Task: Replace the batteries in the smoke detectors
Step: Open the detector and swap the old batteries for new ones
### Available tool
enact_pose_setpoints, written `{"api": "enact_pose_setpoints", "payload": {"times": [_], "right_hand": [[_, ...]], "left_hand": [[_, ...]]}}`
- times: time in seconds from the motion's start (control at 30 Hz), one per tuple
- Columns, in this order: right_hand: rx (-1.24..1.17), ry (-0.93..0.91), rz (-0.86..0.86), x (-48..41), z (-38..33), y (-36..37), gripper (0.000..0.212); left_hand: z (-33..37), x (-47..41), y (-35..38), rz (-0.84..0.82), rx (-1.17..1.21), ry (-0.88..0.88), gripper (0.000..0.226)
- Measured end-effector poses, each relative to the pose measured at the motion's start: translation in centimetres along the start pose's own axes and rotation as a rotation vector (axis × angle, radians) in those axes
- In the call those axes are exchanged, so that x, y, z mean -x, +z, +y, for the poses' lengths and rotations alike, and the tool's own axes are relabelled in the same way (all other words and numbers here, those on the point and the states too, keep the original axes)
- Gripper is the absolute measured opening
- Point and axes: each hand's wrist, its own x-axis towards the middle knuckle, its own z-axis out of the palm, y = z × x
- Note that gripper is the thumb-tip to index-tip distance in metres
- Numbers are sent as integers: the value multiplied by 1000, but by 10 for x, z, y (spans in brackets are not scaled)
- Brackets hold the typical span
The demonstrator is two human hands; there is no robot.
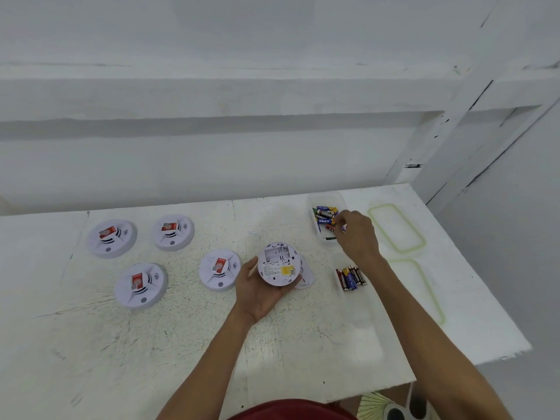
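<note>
**Open detector in one hand, the other in the battery tub**

Just right of the frame's centre, the left hand (260, 292) cradles a smoke detector (278, 263) turned back-side up. The thumb lies against its left rim and the fingers curl up round its lower right edge, so the hand is wrapped on the casing. The detector's battery bay (277, 254) is uncovered and faces the camera, with a yellow sticker (287, 270) below it. A loose white cover plate (306, 277) lies on the table just beside and partly behind the held unit.

Further right and higher, the right hand (357, 234) reaches into a clear plastic tub (312, 201) holding a jumble of batteries (325, 216). Its fingertips (341, 221) are bunched and bent down onto the pile (a scrap of purple shows at the tips), but whether they have pinched a cell cannot be told.

Below that hand, a second group of batteries (351, 277) lies side by side. Two clear lids with green seals (397, 228) (424, 292) rest near the table's right edge.

In the left half of the frame four more smoke detectors sit face up with red labels on the white table (181, 344): two in the back row (112, 237) (173, 232) and two nearer (141, 284) (220, 269).
</note>
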Motion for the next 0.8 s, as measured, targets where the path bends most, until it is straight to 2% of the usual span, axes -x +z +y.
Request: {"api": "enact_pose_setpoints", "payload": {"times": [0.1, 0.17, 0.23, 0.37, 0.47, 0.63, 0.8], "right_hand": [[215, 6, -127, -21, 0, 3, 28], [280, -40, -178, -31, -2, 4, 36], [319, -79, -193, -43, -4, 5, 40], [317, 18, -146, -66, 5, 2, 42], [273, 60, -121, -76, 12, -3, 35], [346, -4, -173, -75, 14, 4, 28], [599, -121, -254, -65, 6, 14, 28]], "left_hand": [[-1, 0, 0, 4, 3, 3, 86], [-2, -3, -4, 24, 22, -14, 67], [-1, -5, -10, 77, 40, -16, 59], [-1, -6, -14, 144, 47, -17, 60], [-1, -5, -16, 114, 41, -1, 63], [0, -3, -7, 24, -5, 27, 81], [0, -5, -12, 48, 29, -10, 65]]}}
